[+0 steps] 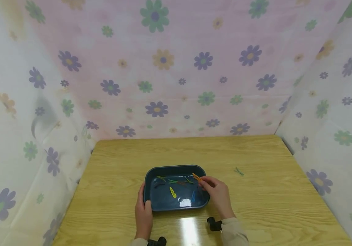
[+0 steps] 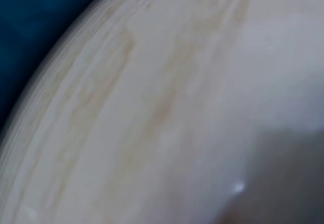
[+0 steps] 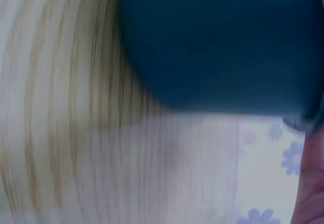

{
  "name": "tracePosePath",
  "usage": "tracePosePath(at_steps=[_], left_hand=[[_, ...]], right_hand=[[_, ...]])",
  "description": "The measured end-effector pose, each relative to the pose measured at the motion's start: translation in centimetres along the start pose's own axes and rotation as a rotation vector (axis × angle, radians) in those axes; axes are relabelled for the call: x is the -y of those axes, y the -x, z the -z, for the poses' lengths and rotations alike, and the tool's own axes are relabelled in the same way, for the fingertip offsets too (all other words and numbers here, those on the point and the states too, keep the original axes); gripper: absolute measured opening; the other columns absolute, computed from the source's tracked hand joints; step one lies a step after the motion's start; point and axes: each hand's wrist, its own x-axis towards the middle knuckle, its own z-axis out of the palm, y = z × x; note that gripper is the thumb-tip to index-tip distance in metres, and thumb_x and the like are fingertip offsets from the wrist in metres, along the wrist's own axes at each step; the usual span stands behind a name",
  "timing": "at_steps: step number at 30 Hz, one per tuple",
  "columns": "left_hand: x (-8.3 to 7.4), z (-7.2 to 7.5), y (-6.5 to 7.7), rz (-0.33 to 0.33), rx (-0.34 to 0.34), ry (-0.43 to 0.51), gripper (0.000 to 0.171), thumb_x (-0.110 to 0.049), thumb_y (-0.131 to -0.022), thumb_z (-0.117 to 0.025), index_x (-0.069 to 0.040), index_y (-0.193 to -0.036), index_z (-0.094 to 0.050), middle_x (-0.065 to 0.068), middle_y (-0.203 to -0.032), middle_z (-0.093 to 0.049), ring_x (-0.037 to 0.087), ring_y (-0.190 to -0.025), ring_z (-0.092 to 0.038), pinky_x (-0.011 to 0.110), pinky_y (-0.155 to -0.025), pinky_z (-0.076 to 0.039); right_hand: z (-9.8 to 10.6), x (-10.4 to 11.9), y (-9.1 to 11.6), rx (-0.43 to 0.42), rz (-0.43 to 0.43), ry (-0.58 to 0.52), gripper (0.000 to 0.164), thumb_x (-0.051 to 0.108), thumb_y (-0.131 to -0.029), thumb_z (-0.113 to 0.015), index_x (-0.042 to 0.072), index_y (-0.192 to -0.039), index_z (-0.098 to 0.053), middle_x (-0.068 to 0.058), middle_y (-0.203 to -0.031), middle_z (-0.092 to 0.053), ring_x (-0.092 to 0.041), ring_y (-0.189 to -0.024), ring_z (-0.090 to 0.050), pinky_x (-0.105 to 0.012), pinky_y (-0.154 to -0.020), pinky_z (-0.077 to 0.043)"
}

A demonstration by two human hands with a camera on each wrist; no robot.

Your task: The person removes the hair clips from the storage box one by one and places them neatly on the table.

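Note:
A dark blue tray (image 1: 177, 207) sits on the table in the head view. My left hand (image 1: 143, 215) grips its left rim, thumb on the near left corner. Between the thumb and fingertips of my right hand (image 1: 219, 194) an orange hair clip (image 1: 196, 176) is pinched, over the tray's right side. Inside lie a yellow hair clip (image 1: 172, 192), a blue hair clip (image 1: 193, 196) and several thin green, brown and dark clips. In the right wrist view the tray's outer wall (image 3: 223, 46) fills the top, with part of my right hand (image 3: 311, 183) at the edge.
A small green clip (image 1: 238, 171) lies on the wooden table (image 1: 271, 198), right of the tray. Flower-patterned cloth (image 1: 176, 85) hangs behind and along both sides. Black wrist devices (image 1: 214, 224) show on both wrists near the table's front.

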Motion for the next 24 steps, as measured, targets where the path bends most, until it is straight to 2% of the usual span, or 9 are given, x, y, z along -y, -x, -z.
tracePosePath(at_steps=[4, 8, 13, 20, 24], left_hand=[[0.0, 0.2, -0.1, -0.011, -0.005, -0.018, 0.067, 0.001, -0.080, -0.037, -0.031, -0.138, -0.032, -0.016, -0.137, -0.034, 0.006, -0.115, -0.038, 0.028, -0.079, -0.032], [0.1, 0.2, 0.0, 0.002, -0.017, -0.015, 0.066, 0.001, -0.080, -0.037, -0.031, -0.138, -0.032, -0.016, -0.137, -0.034, 0.005, -0.116, -0.037, 0.027, -0.079, -0.031], [0.4, -0.3, 0.5, 0.013, 0.011, -0.014, 0.067, 0.001, -0.080, -0.037, -0.033, -0.138, -0.032, -0.016, -0.136, -0.035, 0.005, -0.122, -0.033, 0.028, -0.090, -0.032], [0.2, -0.2, 0.4, -0.031, -0.020, -0.004, 0.068, 0.002, -0.079, -0.038, -0.032, -0.137, -0.034, -0.015, -0.136, -0.036, 0.006, -0.119, -0.036, 0.020, -0.086, -0.031], [0.0, -0.1, 0.2, -0.019, -0.007, -0.006, 0.067, 0.001, -0.080, -0.037, -0.032, -0.138, -0.033, -0.016, -0.136, -0.035, 0.005, -0.121, -0.033, 0.024, -0.088, -0.031]], right_hand=[[1.0, -0.9, -0.5, -0.104, 0.024, 0.025, 0.019, 0.026, -0.077, -0.067, 0.011, -0.089, -0.067, -0.005, -0.080, -0.066, -0.020, -0.074, -0.062, -0.029, -0.065, -0.049], [1.8, -1.5, -0.7, -0.134, 0.035, 0.025, 0.019, 0.021, -0.080, -0.066, 0.006, -0.091, -0.064, -0.010, -0.084, -0.064, -0.019, -0.075, -0.062, -0.030, -0.066, -0.050], [3.2, -2.8, -0.3, -0.167, -0.034, 0.053, 0.020, 0.023, -0.083, -0.062, 0.006, -0.094, -0.061, -0.013, -0.089, -0.063, -0.023, -0.078, -0.061, -0.029, -0.067, -0.049], [3.9, -3.4, -0.6, -0.228, -0.094, 0.144, 0.026, 0.031, -0.084, -0.060, 0.008, -0.097, -0.062, -0.008, -0.089, -0.063, -0.020, -0.081, -0.056, -0.029, -0.068, -0.043], [4.1, -3.7, -0.9, -0.259, -0.145, 0.134, 0.025, 0.028, -0.086, -0.057, 0.006, -0.099, -0.061, -0.007, -0.090, -0.062, -0.018, -0.082, -0.055, -0.027, -0.068, -0.042]])
